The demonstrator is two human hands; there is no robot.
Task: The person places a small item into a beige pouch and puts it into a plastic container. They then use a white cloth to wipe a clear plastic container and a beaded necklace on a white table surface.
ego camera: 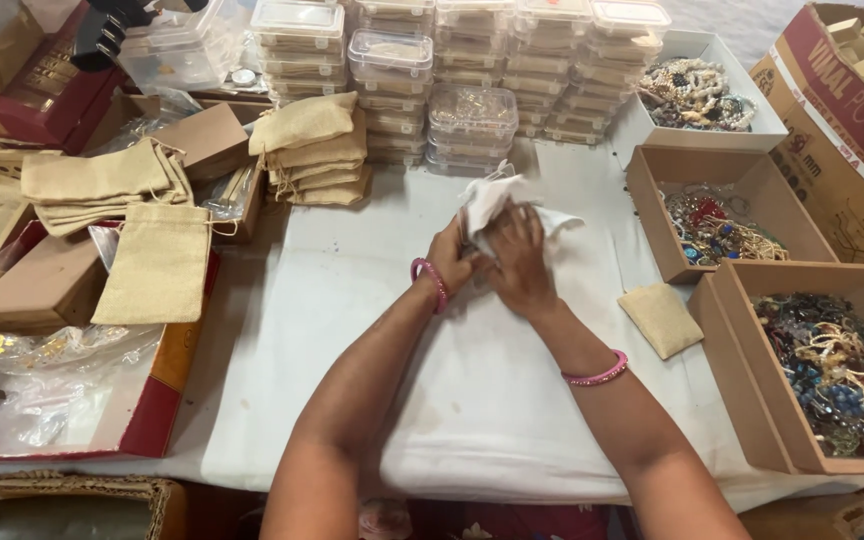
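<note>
Both my hands meet over the middle of a white cloth-covered table [372, 300]. My left hand [449, 257] and my right hand [518, 262] press together around a crumpled piece of white tissue paper [497, 198], which sticks up above my fingers. Whatever is wrapped inside the paper is hidden. Each wrist wears a pink bangle. A small tan cloth pouch [661, 319] lies flat on the table just right of my right forearm.
Stacks of clear plastic boxes [472, 110] line the far edge. Folded tan pouches [314, 150] and more pouches [157, 262] sit at the left on cardboard boxes. Open cardboard boxes of beaded jewellery [837, 370] stand at the right, with another box [717, 225] behind.
</note>
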